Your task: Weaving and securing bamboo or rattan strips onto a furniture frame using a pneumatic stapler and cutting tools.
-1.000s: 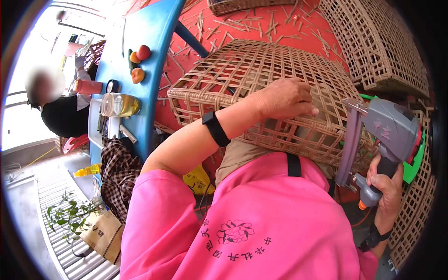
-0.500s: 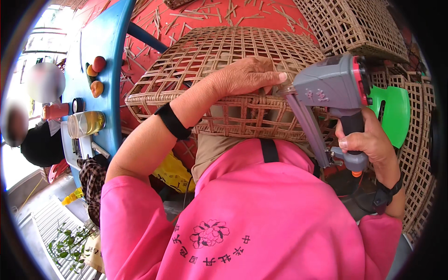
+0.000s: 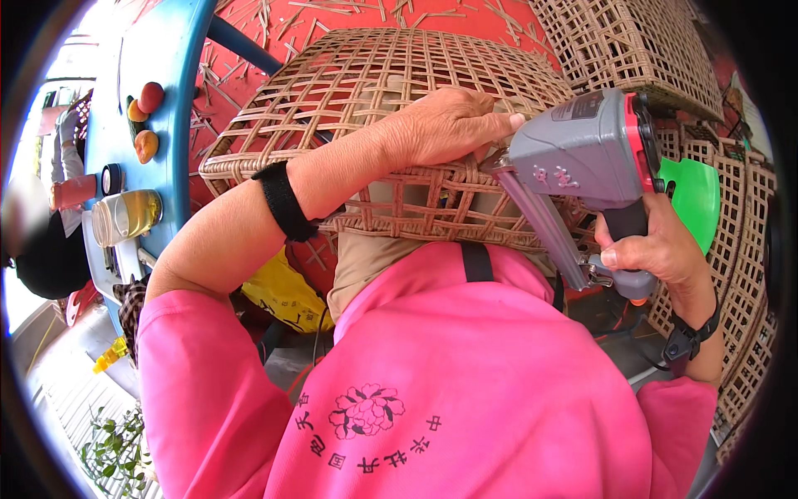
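Observation:
A woven wicker basket of light brown strips lies across my lap. My left hand grips its near upper edge, with fingers curled over the weave and the thumb stretched toward the tool's nose. In my right hand is a grey and red nail gun or stapler, held round its black handle. The tool's nose rests at the basket's edge, right beside my left thumb. Its slanted metal magazine runs down toward me. The trigger is hidden from view.
At left, a blue table carries fruit and a jar of yellowish liquid. A person in dark clothing sits beyond it. More wicker baskets stand at right, near a green plastic piece. Cut strips litter the red floor.
The view has shifted a little, moving the table and the basket's left corner leftward. The tool's nose has moved slightly left and nearer my left thumb. Both hands keep their grips.

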`<action>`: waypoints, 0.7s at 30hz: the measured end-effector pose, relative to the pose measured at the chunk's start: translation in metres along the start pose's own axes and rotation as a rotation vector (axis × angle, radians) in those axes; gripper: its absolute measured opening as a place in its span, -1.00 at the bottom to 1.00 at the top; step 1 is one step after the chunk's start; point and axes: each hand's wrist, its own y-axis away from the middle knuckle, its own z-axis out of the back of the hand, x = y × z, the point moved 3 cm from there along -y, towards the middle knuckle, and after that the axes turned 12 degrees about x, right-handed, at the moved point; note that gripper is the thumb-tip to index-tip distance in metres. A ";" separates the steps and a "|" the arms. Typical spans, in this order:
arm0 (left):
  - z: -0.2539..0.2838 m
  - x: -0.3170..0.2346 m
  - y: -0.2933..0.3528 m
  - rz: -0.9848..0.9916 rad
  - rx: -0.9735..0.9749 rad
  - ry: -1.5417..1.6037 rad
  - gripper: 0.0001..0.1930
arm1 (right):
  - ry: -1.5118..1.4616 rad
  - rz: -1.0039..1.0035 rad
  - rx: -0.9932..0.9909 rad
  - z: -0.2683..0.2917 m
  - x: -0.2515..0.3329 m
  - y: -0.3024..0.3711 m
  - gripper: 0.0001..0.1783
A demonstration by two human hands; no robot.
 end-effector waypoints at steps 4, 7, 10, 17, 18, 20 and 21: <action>-0.001 -0.001 0.002 0.049 -0.052 0.047 -0.37 | 0.031 -0.050 0.003 0.003 0.000 0.000 -0.49; -0.001 -0.001 0.003 0.049 -0.072 0.093 -0.36 | 0.044 -0.068 -0.006 0.004 0.000 0.000 -0.52; -0.001 -0.001 0.003 0.043 -0.087 0.056 -0.36 | 0.026 -0.125 -0.003 0.005 0.003 -0.001 -0.50; -0.002 -0.005 0.006 0.150 -0.126 0.092 -0.38 | 0.079 -0.112 0.015 0.011 0.015 -0.007 -0.35; -0.002 -0.006 0.006 0.144 -0.134 0.103 -0.38 | 0.102 -0.105 0.020 0.012 0.017 -0.008 -0.34; -0.001 -0.006 0.007 0.135 -0.146 0.121 -0.37 | 0.107 -0.118 0.034 0.014 0.021 -0.009 -0.33; -0.001 -0.006 0.007 0.131 -0.150 0.113 -0.42 | 0.113 -0.125 0.042 0.015 0.023 -0.010 -0.33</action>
